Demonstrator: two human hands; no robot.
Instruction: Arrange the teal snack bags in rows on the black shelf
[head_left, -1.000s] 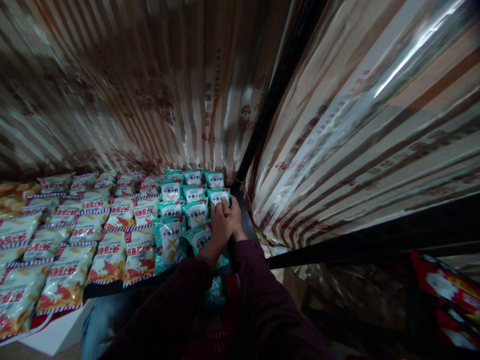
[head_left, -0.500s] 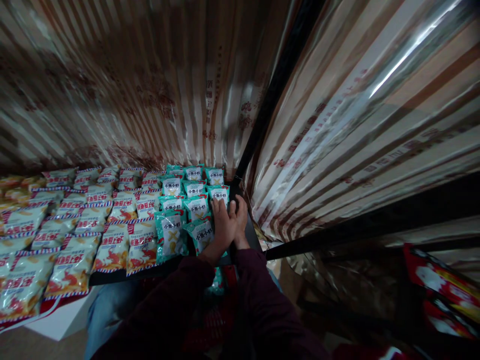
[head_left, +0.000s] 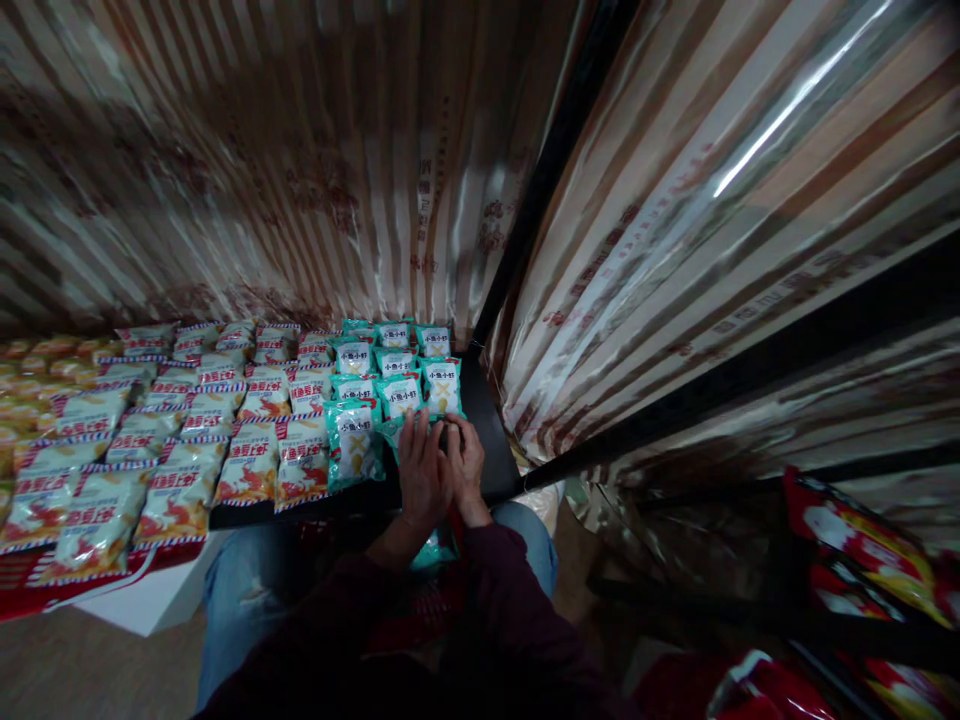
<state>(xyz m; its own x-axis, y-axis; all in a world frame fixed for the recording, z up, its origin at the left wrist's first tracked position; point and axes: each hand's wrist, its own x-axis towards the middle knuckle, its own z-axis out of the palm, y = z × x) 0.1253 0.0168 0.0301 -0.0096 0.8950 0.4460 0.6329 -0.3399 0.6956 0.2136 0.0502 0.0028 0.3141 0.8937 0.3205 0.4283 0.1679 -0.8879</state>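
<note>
My left hand (head_left: pixel 422 475) lies over the front edge of a group of small teal snack bags, its fingers stretched forward. It covers most of a teal bag (head_left: pixel 391 430) in the front row. Close against it, my right hand (head_left: pixel 466 462) has its fingers apart and slightly bent, near the front of the right-hand teal bag (head_left: pixel 443 386). Whatever lies beneath both palms is hidden. Another teal bag (head_left: pixel 355 445) stands uncovered to the left of my hands. Below the shelf edge, between my forearms, a further teal bag (head_left: pixel 433 550) shows partly.
Rows of pale snack bags (head_left: pixel 251 460) fill the black shelf (head_left: pixel 487 440) leftward, with yellow packs beyond. A striped, shiny plastic sheet (head_left: pixel 360 200) rises behind. A black post (head_left: pixel 517 240) stands at the corner. Red bags (head_left: pixel 862 540) lie at lower right.
My hands have drawn back toward the shelf's front edge, uncovering the right-hand teal bag. The view has shifted slightly, and the two hands remain close together.
</note>
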